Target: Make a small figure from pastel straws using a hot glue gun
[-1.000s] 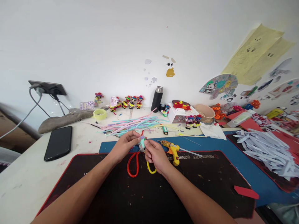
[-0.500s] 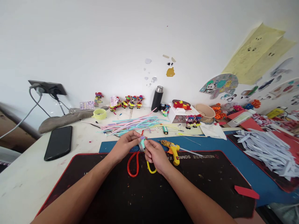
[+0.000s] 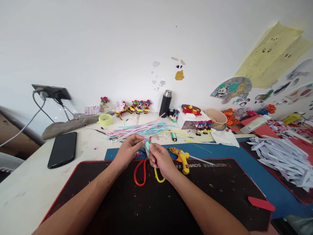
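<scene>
My left hand (image 3: 129, 148) and my right hand (image 3: 161, 158) meet above the mat, both pinching one small fuzzy craft piece (image 3: 147, 143) in mint green and purple. A bit of green and red shows at its right side; the fingers hide much of it. Beneath the hands lie scissors (image 3: 140, 174) with one red and one yellow handle loop, their blades partly covered. A yellow hot glue gun (image 3: 182, 157) with a glue stick in its back rests just right of my right hand. Beyond the fingers lies a pile of pastel pipe cleaners (image 3: 144, 129).
A black phone (image 3: 62, 149) lies at the left. Along the wall stand small colourful figures (image 3: 139, 107), a yellow tape roll (image 3: 105, 119), a black thermos (image 3: 165, 103) and a beige bowl (image 3: 216, 118). White paper strips (image 3: 281, 160) are heaped at the right, near a red strip (image 3: 261, 203).
My hands still hold the small craft piece together, now tilted slightly differently, with the fingers shifted a little. The whole view has shifted slightly; the things on the table stay put.
</scene>
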### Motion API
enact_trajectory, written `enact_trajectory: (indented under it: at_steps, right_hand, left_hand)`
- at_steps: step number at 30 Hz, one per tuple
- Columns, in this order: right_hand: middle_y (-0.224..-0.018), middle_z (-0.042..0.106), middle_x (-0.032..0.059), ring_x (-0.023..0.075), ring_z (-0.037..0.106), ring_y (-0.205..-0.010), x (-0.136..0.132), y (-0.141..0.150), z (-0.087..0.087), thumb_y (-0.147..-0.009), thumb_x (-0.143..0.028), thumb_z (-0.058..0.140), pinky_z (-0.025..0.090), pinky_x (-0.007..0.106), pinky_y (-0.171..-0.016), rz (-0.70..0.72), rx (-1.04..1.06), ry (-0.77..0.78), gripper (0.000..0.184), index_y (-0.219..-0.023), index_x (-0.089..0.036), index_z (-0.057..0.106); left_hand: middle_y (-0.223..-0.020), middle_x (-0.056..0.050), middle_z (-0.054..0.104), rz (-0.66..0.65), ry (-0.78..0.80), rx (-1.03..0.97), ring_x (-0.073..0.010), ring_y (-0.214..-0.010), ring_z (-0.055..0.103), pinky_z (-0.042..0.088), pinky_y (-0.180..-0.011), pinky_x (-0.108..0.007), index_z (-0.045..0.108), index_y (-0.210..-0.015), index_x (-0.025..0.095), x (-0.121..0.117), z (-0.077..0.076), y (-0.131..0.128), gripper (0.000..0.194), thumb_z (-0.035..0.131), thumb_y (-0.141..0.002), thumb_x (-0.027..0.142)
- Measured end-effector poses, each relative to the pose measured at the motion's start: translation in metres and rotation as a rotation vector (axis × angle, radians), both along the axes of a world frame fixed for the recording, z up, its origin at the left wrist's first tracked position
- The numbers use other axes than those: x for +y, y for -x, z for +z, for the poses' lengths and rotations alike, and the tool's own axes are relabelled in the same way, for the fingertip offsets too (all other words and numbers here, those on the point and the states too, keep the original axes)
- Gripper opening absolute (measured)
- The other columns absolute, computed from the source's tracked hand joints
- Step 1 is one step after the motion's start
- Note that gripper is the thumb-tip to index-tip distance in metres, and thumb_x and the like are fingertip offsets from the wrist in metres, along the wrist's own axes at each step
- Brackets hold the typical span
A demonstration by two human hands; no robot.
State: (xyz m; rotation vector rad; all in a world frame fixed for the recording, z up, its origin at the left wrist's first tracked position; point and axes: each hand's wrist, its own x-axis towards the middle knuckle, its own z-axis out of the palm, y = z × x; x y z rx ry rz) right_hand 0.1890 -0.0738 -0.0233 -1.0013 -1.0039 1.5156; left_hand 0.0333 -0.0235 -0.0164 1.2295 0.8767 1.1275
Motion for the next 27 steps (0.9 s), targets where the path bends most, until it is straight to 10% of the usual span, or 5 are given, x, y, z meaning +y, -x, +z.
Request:
enact_trajectory:
  at_steps: [27]
  right_hand:
    - [-0.051, 0.046, -0.0105, 0.0081, 0.035, -0.037, 0.046, 0.006, -0.010, -0.083, -0.066, 0.073, 0.028, 0.022, -0.037, 0.010, -0.125, -0.112, 0.053, -0.109, -0.020, 0.065]
  left_hand:
    - [-0.083, 0.000, 0.071, 0.205, 0.005, -0.095, -0.0160, -0.081, 0.064, 0.048, -0.079, -0.027, 0.068, -0.086, 0.021, 0.014, -0.010, 0.007, 0.029, 0.088, -0.076, 0.040]
